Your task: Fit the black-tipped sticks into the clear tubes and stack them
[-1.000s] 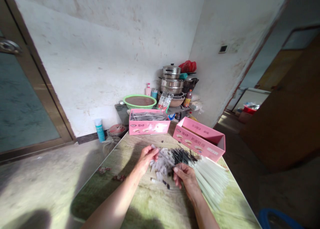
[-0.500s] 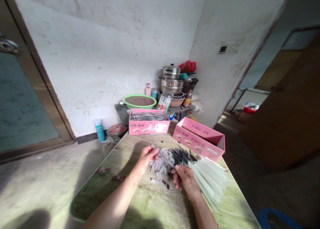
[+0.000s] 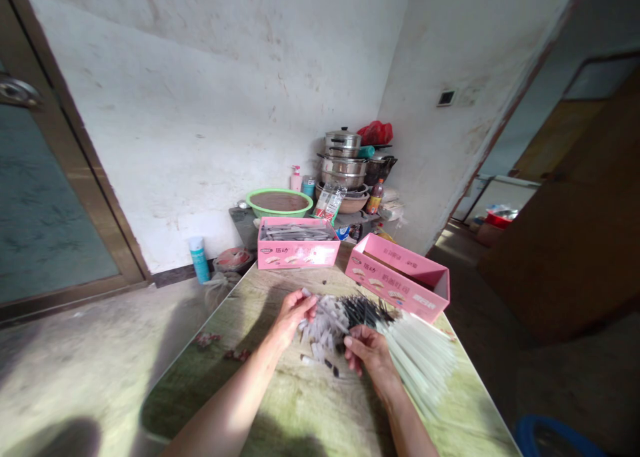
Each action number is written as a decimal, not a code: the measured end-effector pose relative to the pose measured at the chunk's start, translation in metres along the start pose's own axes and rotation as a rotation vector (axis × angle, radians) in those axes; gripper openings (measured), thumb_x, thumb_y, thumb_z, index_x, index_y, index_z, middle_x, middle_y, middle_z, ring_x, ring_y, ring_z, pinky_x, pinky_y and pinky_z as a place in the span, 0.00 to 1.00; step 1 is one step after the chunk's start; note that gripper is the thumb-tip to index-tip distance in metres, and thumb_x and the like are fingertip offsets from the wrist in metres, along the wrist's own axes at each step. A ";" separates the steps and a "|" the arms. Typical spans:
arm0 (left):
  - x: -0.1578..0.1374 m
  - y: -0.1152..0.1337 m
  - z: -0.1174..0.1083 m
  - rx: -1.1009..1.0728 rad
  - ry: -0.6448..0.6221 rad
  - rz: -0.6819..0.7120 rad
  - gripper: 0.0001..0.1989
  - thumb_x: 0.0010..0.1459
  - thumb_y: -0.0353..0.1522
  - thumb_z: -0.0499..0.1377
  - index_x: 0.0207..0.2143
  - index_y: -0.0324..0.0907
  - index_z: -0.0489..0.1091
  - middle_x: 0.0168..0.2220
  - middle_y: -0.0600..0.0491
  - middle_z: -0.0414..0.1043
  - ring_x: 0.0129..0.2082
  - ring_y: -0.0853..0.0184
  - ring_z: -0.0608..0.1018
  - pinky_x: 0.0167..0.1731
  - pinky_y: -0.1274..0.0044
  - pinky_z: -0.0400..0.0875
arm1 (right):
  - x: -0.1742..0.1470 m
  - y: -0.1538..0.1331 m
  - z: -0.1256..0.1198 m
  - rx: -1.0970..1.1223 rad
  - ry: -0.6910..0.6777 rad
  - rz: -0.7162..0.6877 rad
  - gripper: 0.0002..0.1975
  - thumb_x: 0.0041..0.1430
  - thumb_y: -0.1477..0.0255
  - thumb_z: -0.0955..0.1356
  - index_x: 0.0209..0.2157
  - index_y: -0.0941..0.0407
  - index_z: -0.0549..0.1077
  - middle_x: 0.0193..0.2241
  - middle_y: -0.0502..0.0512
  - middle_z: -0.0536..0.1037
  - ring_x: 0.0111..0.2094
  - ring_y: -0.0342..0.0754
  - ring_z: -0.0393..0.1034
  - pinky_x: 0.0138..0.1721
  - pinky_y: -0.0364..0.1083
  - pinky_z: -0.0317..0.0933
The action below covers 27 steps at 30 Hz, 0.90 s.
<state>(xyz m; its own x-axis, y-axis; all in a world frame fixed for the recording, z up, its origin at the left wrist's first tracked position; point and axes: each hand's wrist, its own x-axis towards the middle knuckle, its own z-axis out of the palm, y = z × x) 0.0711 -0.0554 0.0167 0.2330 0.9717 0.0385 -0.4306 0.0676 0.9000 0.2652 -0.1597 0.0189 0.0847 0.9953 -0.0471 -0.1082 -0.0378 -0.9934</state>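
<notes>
My left hand is closed at the left side of a pile of short, whitish translucent pieces. A small piece of that kind shows at its fingertips. To the right of the pile, my right hand has thumb and forefinger pinched together; I cannot make out what is in them. Thin black-tipped sticks lie just beyond that hand. A bundle of long pale translucent tubes is spread to its right. In front of the pile lies a small dark piece.
A pink box full of greyish sticks stands at the table's back edge. Another pink box, open-topped, sits right of it. Behind them are a green-rimmed basin and stacked pots. The wooden-patterned table has a light edge.
My right hand has shifted very slightly, its fingers a little higher and closer together. My left hand has stayed in place.
</notes>
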 end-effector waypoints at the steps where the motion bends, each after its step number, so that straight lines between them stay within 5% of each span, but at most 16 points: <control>1: 0.000 -0.001 0.000 -0.001 0.000 0.000 0.25 0.41 0.47 0.76 0.29 0.38 0.72 0.22 0.56 0.70 0.20 0.72 0.71 0.20 0.81 0.65 | 0.000 0.000 0.000 -0.003 -0.010 0.006 0.27 0.48 0.47 0.76 0.28 0.57 0.73 0.17 0.51 0.76 0.13 0.41 0.66 0.13 0.38 0.52; 12: 0.002 -0.002 -0.001 0.005 0.016 -0.008 0.25 0.39 0.47 0.76 0.28 0.38 0.72 0.22 0.56 0.71 0.20 0.72 0.71 0.20 0.81 0.65 | 0.000 0.000 -0.001 -0.019 -0.020 -0.014 0.25 0.54 0.48 0.73 0.28 0.58 0.74 0.17 0.51 0.75 0.13 0.41 0.64 0.14 0.39 0.51; 19: 0.001 0.002 0.002 0.025 0.024 -0.031 0.26 0.38 0.48 0.76 0.26 0.38 0.71 0.20 0.56 0.70 0.18 0.72 0.70 0.18 0.80 0.64 | 0.003 0.002 -0.001 -0.046 0.083 -0.039 0.25 0.41 0.51 0.80 0.26 0.56 0.72 0.16 0.49 0.75 0.14 0.42 0.64 0.14 0.39 0.50; 24: 0.001 0.003 0.002 0.015 0.039 -0.031 0.26 0.37 0.48 0.76 0.25 0.38 0.71 0.20 0.56 0.70 0.18 0.72 0.71 0.18 0.81 0.64 | 0.002 0.007 -0.003 -0.099 -0.034 -0.039 0.28 0.58 0.45 0.69 0.30 0.58 0.76 0.18 0.53 0.77 0.14 0.42 0.66 0.14 0.40 0.51; 27: 0.001 0.001 0.001 0.015 0.042 -0.028 0.24 0.38 0.46 0.76 0.26 0.39 0.71 0.20 0.56 0.71 0.19 0.72 0.71 0.18 0.81 0.64 | 0.002 0.007 -0.002 -0.096 -0.024 -0.045 0.25 0.54 0.47 0.73 0.27 0.57 0.74 0.17 0.51 0.76 0.14 0.41 0.65 0.15 0.39 0.51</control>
<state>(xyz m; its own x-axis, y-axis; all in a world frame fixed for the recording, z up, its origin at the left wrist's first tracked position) 0.0716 -0.0544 0.0184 0.2079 0.9781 -0.0043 -0.4108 0.0913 0.9071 0.2666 -0.1580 0.0116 0.0639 0.9980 -0.0008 -0.0090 -0.0003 -1.0000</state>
